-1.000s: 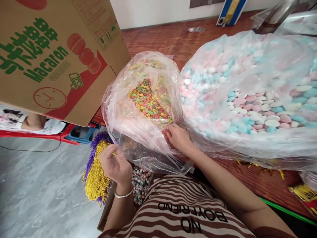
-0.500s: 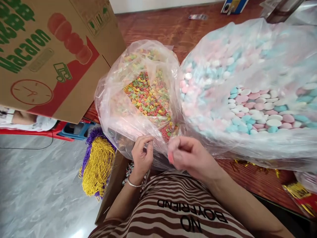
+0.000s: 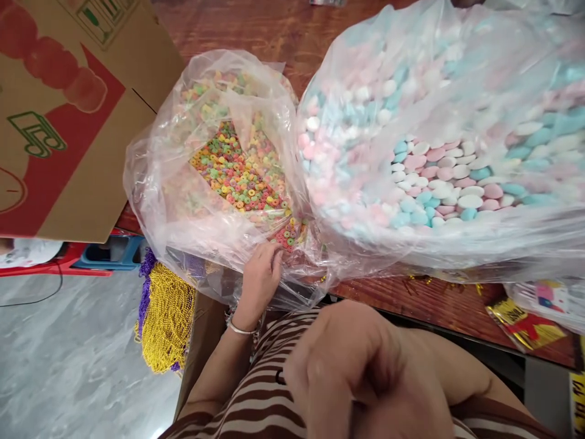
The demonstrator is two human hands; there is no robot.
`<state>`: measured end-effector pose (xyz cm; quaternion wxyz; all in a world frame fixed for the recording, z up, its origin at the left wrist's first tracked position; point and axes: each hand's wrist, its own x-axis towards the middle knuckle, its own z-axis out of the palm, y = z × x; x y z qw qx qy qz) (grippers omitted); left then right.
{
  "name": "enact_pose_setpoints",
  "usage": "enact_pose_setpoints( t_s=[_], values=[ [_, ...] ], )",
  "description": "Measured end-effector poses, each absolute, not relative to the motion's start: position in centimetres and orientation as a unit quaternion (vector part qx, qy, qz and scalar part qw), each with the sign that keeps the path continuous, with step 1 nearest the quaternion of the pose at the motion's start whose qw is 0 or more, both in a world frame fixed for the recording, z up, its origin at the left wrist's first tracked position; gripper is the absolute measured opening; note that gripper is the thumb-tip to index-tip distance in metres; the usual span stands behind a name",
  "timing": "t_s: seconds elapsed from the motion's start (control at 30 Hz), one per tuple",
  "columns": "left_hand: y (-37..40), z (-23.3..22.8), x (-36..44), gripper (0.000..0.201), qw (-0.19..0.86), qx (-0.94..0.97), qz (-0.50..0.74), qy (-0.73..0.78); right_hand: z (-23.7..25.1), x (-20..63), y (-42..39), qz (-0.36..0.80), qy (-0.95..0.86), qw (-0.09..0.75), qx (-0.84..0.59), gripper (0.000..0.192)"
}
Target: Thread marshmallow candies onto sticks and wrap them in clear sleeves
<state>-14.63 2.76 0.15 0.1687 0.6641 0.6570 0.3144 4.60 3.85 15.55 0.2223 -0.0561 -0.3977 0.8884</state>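
Note:
A clear plastic bag [image 3: 158,201] lies on its side with its mouth toward me, full of small multicoloured rings [image 3: 237,177], candy or cereal by their look. At the near edge of this bag is my left hand [image 3: 259,277], fingers curled closed on the plastic beside the rings; its fingertips are partly hidden. My right hand [image 3: 347,366] is raised close to the camera above my striped shirt, its fingers curled in. It is slightly blurred, and whatever its fingers may hold is hidden.
A larger bag of pink, white and blue oval candies [image 3: 448,171] rests on the wooden table [image 3: 219,30] to the right. A cardboard box [image 3: 86,201] stands at left. Gold and purple bead strands [image 3: 167,317] hang below it. A gold-and-red packet [image 3: 525,323] lies at the right.
My right hand has left the bag's mouth and come up toward the camera. My left hand stays at the bag's near edge. The view has shifted, so the bags appear farther left.

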Motion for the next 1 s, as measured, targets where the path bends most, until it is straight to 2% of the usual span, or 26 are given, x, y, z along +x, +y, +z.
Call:
enact_pose_setpoints(
  t_s=[0.1, 0.2, 0.27, 0.33, 0.4, 0.47, 0.6, 0.77, 0.87, 1.0],
  values=[
    [3.1, -0.7, -14.8, 0.021, 0.151, 0.637, 0.293, 0.697, 11.7, 3.9, 6.5, 0.787, -0.544, 0.258, -0.136, 0.025],
    [3.5, -1.1, -14.9, 0.022, 0.138, 0.632, 0.263, 0.716, 7.1, 2.1, 8.9, 0.585, -0.677, 0.268, -0.357, 0.018],
    [3.9, -1.3, -14.9, 0.022, 0.126, 0.634, 0.247, 0.722, 4.5, 0.8, 10.1, 0.440, -0.738, 0.224, -0.460, 0.015],
    [4.3, -1.5, -14.9, 0.020, 0.115, 0.636, 0.226, 0.729, 2.7, -0.5, 10.9, 0.342, -0.772, 0.154, -0.513, 0.018],
    [4.6, -1.7, -14.9, 0.016, 0.104, 0.635, 0.197, 0.740, 1.7, -1.3, 11.4, 0.290, -0.785, 0.093, -0.540, 0.019],
    [4.8, -1.8, -15.0, 0.012, 0.098, 0.633, 0.181, 0.746, 1.1, -1.6, 11.7, 0.268, -0.787, 0.070, -0.551, 0.019],
    [4.7, -1.9, -15.4, 0.010, 0.119, 0.627, 0.244, 0.730, 0.0, -1.1, 12.1, 0.305, -0.778, 0.150, -0.529, 0.015],
    [4.6, -1.7, -15.3, 0.013, 0.206, 0.549, 0.354, 0.728, -1.5, -0.3, 12.4, 0.500, -0.652, 0.289, -0.492, 0.010],
    [4.8, -1.5, -15.1, 0.017, 0.279, 0.491, 0.399, 0.722, -1.6, -0.2, 12.4, 0.611, -0.560, 0.310, -0.465, 0.020],
    [5.1, -1.3, -15.0, 0.018, 0.310, 0.481, 0.407, 0.712, -1.1, -0.1, 12.3, 0.676, -0.495, 0.306, -0.452, 0.028]
  ],
)
